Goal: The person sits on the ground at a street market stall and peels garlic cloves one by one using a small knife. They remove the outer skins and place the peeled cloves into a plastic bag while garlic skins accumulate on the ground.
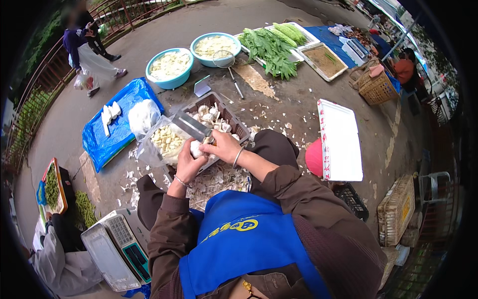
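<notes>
My left hand [189,161] is closed around a white garlic bulb [195,149]. A wide-bladed knife [191,124] is in my right hand [225,147], its blade pointing up and left over a crate. My right thumb rests against the bulb, and part of the knife's handle is hidden by my fingers. Beneath the blade, whole garlic bulbs [207,114] fill one side of the brown plastic crate [239,129]. Peeled garlic cloves [164,139] lie in a clear plastic bag [150,154] at the crate's left side.
Two blue basins [175,83] of pale sliced food stand ahead, with a mesh strainer [224,59] by one. White radishes [109,114] rest on blue plastic [98,146]. A digital scale [125,243] sits at lower left, a foam box [343,142] at right. Garlic skins [220,183] litter the ground.
</notes>
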